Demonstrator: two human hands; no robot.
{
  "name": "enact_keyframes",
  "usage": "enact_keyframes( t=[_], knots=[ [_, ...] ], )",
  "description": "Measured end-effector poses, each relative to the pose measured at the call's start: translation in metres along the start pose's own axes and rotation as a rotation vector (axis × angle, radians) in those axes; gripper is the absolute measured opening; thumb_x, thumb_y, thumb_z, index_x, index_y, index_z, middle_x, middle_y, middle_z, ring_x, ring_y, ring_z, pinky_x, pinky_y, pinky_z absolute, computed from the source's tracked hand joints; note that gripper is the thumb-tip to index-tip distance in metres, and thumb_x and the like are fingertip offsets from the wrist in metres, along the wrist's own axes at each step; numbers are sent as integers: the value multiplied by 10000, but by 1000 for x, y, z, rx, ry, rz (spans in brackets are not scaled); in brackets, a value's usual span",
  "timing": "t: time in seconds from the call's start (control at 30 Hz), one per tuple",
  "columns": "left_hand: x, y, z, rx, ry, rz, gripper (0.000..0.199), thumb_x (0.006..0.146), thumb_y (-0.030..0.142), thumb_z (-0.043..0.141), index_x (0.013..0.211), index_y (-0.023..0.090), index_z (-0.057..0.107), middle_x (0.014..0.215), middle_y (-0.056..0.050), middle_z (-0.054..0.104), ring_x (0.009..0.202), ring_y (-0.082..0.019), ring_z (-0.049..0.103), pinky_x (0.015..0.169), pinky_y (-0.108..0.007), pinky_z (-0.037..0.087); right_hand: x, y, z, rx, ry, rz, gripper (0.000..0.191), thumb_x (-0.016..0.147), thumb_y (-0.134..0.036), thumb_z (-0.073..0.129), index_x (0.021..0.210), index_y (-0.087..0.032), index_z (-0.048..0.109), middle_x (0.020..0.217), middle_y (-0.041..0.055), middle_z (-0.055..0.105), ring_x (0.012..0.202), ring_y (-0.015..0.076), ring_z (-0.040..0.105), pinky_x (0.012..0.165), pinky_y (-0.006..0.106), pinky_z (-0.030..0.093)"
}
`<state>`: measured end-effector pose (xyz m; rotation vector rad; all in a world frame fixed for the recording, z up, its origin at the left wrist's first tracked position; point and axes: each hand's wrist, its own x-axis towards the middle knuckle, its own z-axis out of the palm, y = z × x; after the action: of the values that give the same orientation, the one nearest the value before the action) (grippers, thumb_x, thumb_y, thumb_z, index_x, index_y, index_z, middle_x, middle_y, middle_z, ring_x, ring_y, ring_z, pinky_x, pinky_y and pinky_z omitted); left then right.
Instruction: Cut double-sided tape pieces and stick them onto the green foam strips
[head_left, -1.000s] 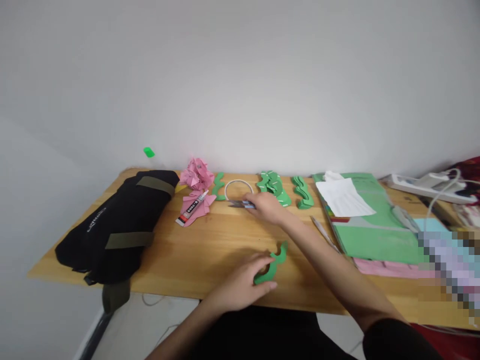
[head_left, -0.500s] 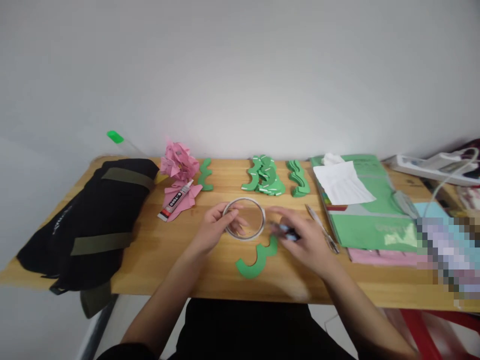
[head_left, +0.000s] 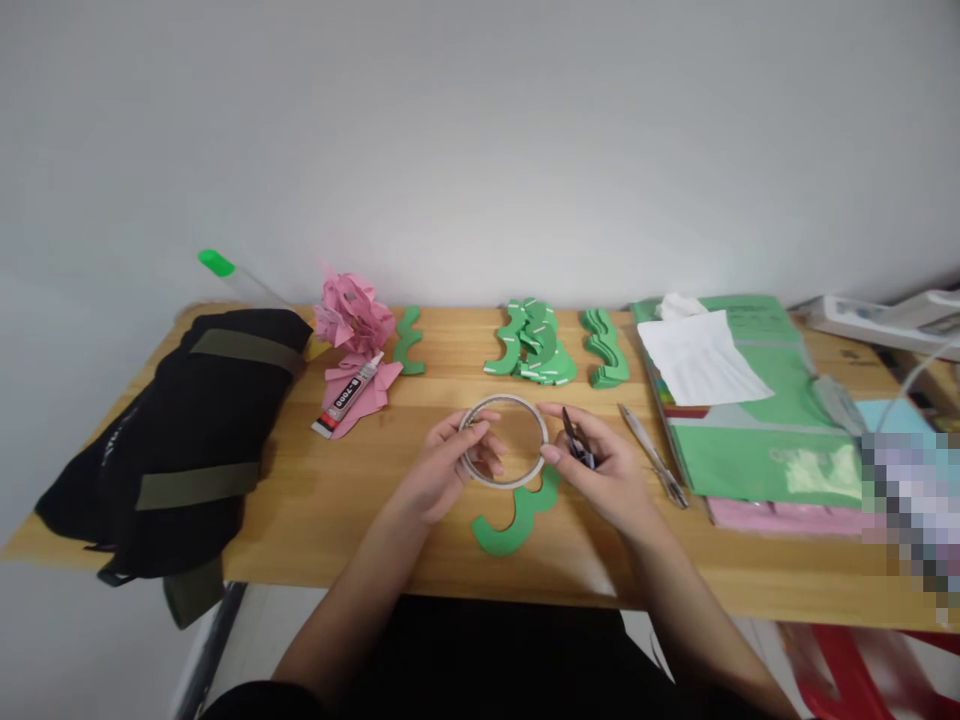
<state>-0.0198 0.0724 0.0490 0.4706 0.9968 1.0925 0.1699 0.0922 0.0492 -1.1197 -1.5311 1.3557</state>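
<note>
A thin roll of tape (head_left: 501, 484) stands on edge between my hands. My left hand (head_left: 452, 460) is closed on its left rim, with the thumb in front and fingers showing through the ring. The thumb and index finger of my right hand (head_left: 604, 465) touch the roll's right side. Small dark scissors (head_left: 576, 436) are also tucked in that hand, partly hidden by the fingers. On the table just below the roll lies a wavy green cutout (head_left: 504, 538); its upper end is close to my right thumb.
Wavy green pieces with white strips (head_left: 534, 345) and a green stack (head_left: 604, 350) lie at the back. Pink paper (head_left: 351, 315), a glue tube (head_left: 346, 398) and a black bag (head_left: 202, 430) are left. A pen (head_left: 652, 455) and green packet (head_left: 757, 450) lie right.
My right hand has moved left to the roll, and its fingers now meet the right rim. The roll has shifted slightly right in my left hand. The view has turned a little.
</note>
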Motion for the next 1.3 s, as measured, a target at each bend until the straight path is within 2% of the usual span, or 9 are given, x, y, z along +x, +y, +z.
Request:
enact_keyframes(
  t=[0.2,0.3,0.4,0.5,0.6,0.77,0.93,1.1,1.3],
  knots=[
    [2,-7,-1,96,50,12,414,674,407,790,948,134,644,658,1,671,487,-88,590,511,-213,462,3,3,7,227,34,105,406,705,-467,775,911,-244,505,658,-64,534,436,72,413,378,207,358],
    [2,-15,1,181,130,67,435,689,349,793,1047,156,637,898,-54,704,668,-141,654,606,-253,495,3,3,8,241,47,136,431,670,-464,802,855,-242,483,676,-62,558,412,60,403,360,200,359],
    [-3,-20,4,483,282,378,408,737,265,767,1118,214,631,1191,-81,631,1091,-234,604,904,-331,485,3,1,9,195,57,105,419,657,-453,812,815,-235,491,669,-55,562,474,77,470,440,210,429],
    [-13,-22,9,874,157,606,327,825,260,680,1147,232,637,1155,-81,658,1135,-255,583,1042,-407,400,3,0,12,165,44,83,401,674,-457,793,814,-234,489,662,-48,574,562,110,555,535,232,482],
    [-18,-22,13,902,-67,432,455,825,242,667,1269,236,568,1126,-71,705,1035,-230,650,988,-399,450,3,-1,14,128,5,98,340,743,-450,728,834,-228,487,649,-40,596,553,121,575,530,237,472],
    [-18,-18,18,654,-82,175,603,815,241,662,1372,172,442,777,-7,738,739,-175,698,741,-298,510,6,-11,1,-134,-72,29,166,827,-357,613,812,-204,550,638,-23,594,553,121,542,531,236,434],
    [-17,-9,21,389,-220,-34,486,811,318,698,1235,178,506,818,-46,758,722,-192,736,718,-309,538,13,-26,-20,-463,-136,-122,95,850,-275,594,848,-184,619,707,11,654,599,130,549,564,240,404],
    [-15,-7,26,299,-203,-81,406,762,350,760,1054,193,525,758,-20,745,677,-177,733,678,-298,547,15,-34,-30,-594,-149,-171,66,857,-249,590,863,-195,627,732,22,677,624,149,576,600,256,410],
    [-15,-7,29,346,-156,-132,377,729,391,777,900,184,512,789,-40,745,590,-167,716,485,-204,479,15,-42,-33,-558,-120,-211,43,841,-227,587,815,-204,613,671,4,635,570,135,542,546,251,391]
  ],
)
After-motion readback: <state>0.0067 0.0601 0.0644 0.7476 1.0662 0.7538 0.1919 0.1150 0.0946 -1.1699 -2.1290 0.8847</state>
